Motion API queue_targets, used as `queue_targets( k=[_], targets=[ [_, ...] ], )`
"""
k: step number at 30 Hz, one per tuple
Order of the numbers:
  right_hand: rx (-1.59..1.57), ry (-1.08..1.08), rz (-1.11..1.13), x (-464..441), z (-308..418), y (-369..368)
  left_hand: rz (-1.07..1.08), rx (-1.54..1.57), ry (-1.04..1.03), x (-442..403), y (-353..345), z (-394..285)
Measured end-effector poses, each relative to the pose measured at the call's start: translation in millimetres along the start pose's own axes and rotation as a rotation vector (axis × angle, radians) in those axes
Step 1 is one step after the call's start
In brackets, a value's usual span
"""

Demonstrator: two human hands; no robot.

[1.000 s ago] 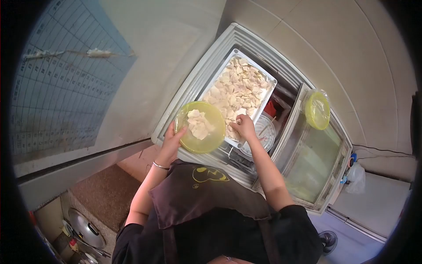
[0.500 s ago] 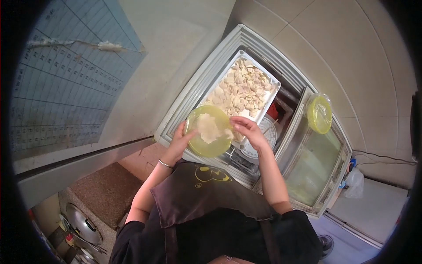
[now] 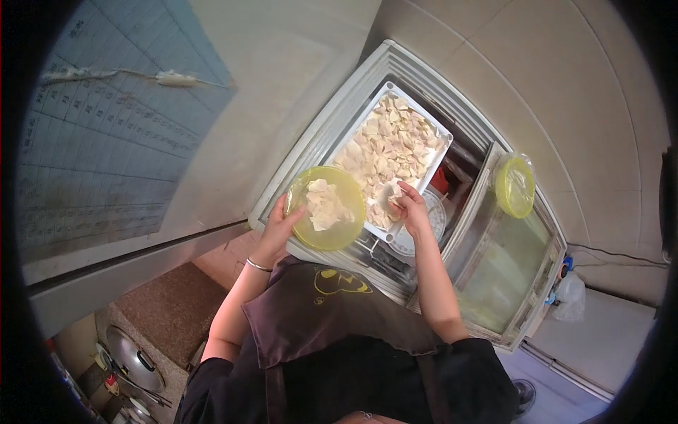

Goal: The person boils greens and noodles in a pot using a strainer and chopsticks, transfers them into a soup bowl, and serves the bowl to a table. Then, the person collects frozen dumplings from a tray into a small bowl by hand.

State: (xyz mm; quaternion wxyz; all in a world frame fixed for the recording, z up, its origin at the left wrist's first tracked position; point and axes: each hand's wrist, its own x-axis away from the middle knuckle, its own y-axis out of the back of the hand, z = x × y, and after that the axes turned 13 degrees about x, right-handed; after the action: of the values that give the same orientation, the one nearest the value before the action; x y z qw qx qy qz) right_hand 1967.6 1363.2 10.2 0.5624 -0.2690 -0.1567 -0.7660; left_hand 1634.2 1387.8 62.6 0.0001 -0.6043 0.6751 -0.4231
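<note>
My left hand (image 3: pixel 277 227) grips the left rim of a translucent yellow-green bowl (image 3: pixel 352 182) that seems lined with clear plastic. In that bowl lies a small heap of pale wontons (image 3: pixel 326 206). Closed fingertips of my right hand (image 3: pixel 412 209) hold one or more pale wontons (image 3: pixel 393 192) over the near right part of a white tray (image 3: pixel 447 145). Loose wontons (image 3: pixel 395 138) are spread across the tray, which sits in the opening of a chest freezer (image 3: pixel 311 145). The bowl hides the tray's near left corner.
Beside the tray, inside the freezer, is a round white dial scale (image 3: pixel 432 215). A second yellow-green bowl (image 3: pixel 515 185) with plastic film stands on the freezer's glass lid (image 3: pixel 505 272). At the lower left are a metal wok lid (image 3: pixel 134 359) and a brown countertop (image 3: pixel 162 311).
My right hand has moved from the bowl's rim to over the tray and now pinches wontons. The bowl has shifted slightly left, with its heap in plainer view.
</note>
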Motion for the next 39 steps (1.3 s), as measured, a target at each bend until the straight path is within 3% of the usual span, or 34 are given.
queue_targets(
  k=[1, 3, 5, 7, 9, 11, 17, 19, 21, 24, 25, 27, 28, 31, 35, 37, 39],
  targets=[
    [0.002, -0.004, -0.006, 11.2, 11.9, -6.0, -0.001, -0.007, 0.017, 0.9, -3.8, -1.2],
    [-0.142, -0.039, 0.321, 39.2, 41.0, -27.1, 0.001, -0.016, 0.038, 0.4, -4.4, 2.1],
    [-0.081, -0.021, 0.306, 41.7, 49.6, -35.1, 0.044, -0.084, 0.038, -4.8, -3.0, 6.2],
    [0.690, 0.323, -0.037, -8.4, -3.1, -12.9, 0.048, -0.047, 0.033, -4.0, -2.2, 5.4],
    [0.741, 0.352, -0.120, -20.0, -25.9, -21.9, 0.043, -0.002, 0.025, 0.3, -8.1, 1.5],
    [1.104, 0.781, -0.209, -11.9, -26.6, -45.7, -0.078, -0.025, 0.091, 10.5, -17.3, -13.4],
    [0.939, 0.653, -0.249, -25.4, -38.2, -22.8, 0.001, -0.025, -0.005, 8.5, -4.2, -15.2],
    [0.397, 0.212, -0.172, -12.7, -22.5, -12.5, -0.003, -0.012, -0.008, 8.2, -5.0, -12.5],
    [0.330, 0.166, -0.176, 2.4, -6.8, -12.2, -0.012, 0.001, -0.004, 11.0, -9.3, -12.7],
    [0.248, 0.175, 0.269, 52.8, 55.3, -40.8, -0.008, -0.111, 0.048, 10.5, -22.3, -18.3],
    [0.245, 0.169, 0.261, 50.9, 49.6, -34.9, -0.018, -0.113, 0.054, 9.7, -22.4, -15.3],
    [0.824, 0.383, 0.168, 41.7, 36.2, -14.6, -0.018, -0.117, 0.061, 8.7, -20.0, -11.8],
    [1.363, 0.572, 0.068, 49.0, 36.8, -8.0, -0.001, -0.082, 0.066, 10.7, -19.7, -13.5],
    [1.647, 0.663, -0.008, 41.3, -3.4, 9.8, 0.016, -0.024, 0.085, 11.3, -11.4, -14.1],
    [1.465, 0.503, -0.069, 27.4, -6.9, 19.8, 0.033, -0.040, 0.070, 9.7, -7.1, -16.8],
    [1.485, 0.573, -0.057, 32.6, -2.9, 11.8, 0.041, -0.054, 0.070, 9.3, -8.2, -17.9],
    [1.610, 0.796, -0.030, 37.5, -6.4, 5.2, 0.053, -0.070, 0.079, 8.6, -9.1, -17.2]
  ],
)
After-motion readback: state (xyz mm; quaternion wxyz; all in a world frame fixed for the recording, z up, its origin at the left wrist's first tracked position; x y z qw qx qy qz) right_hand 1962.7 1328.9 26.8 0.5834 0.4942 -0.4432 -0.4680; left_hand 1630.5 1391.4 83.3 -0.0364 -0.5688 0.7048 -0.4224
